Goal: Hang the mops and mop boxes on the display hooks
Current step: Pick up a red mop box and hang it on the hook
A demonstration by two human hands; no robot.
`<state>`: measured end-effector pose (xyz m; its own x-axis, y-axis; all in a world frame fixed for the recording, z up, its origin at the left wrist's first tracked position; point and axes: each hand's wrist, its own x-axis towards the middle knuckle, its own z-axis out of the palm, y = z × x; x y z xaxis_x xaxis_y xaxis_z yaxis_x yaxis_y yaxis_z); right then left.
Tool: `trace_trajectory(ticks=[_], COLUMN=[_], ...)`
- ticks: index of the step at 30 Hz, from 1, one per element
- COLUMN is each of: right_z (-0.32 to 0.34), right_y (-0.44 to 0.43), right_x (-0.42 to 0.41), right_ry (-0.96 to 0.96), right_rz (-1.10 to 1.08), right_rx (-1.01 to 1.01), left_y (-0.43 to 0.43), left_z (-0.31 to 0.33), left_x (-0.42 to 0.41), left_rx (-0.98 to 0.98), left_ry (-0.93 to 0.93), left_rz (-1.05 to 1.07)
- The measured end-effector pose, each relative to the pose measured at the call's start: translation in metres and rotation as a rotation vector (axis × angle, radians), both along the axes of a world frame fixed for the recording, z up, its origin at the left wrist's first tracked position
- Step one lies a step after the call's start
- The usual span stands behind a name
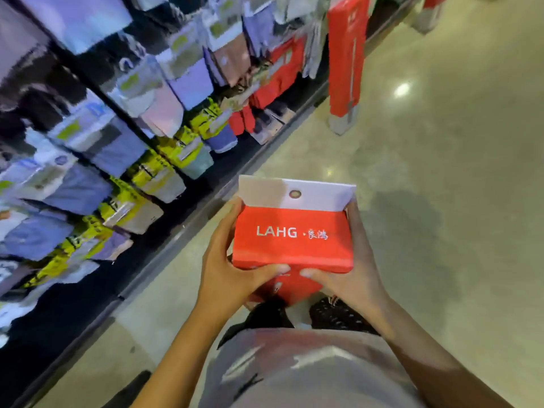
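Note:
I hold a red mop box end-on in front of my waist, its white hang tab with a round hole pointing away from me. My left hand grips its left side, thumb across the near edge. My right hand grips the right side the same way. The box's long body drops toward the floor below my hands. The display rack with hanging packaged goods runs along my left, blurred. More red mop boxes hang at the far end of it.
Polished beige floor stretches ahead and to the right. The rack's dark base edge runs diagonally beside my feet. My dark shoes show under the box. Red packages hang lower down the rack.

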<state>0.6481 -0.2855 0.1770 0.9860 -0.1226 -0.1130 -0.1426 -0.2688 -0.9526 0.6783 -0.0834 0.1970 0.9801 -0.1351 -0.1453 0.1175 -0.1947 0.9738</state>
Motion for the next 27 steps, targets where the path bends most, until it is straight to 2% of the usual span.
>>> trace_trajectory(ticks=[8, 16, 23, 27], right_z=[0.009, 0.035, 0.058, 0.065], right_y=[-0.156, -0.305, -0.381, -0.41], right_x=[-0.058, -0.117, -0.18, -0.206], right_ry=[0.003, -0.035, -0.1, -0.05], right_rz=[-0.309, -0.539, -0.766, -0.864], right_rx=[0.012, -0.04, -0.115, -0.152], left_y=[-0.176, -0.347, -0.451, -0.501], left_z=[0.023, 0.036, 0.045, 0.045], left_x=[0.007, -0.025, -0.055, -0.063], left_rx=[0.011, -0.075, -0.112, -0.161], left_ry=[-0.068, -0.085, -0.083, 0.015], left_rz=[-0.328, -0.52, -0.705, -0.821])
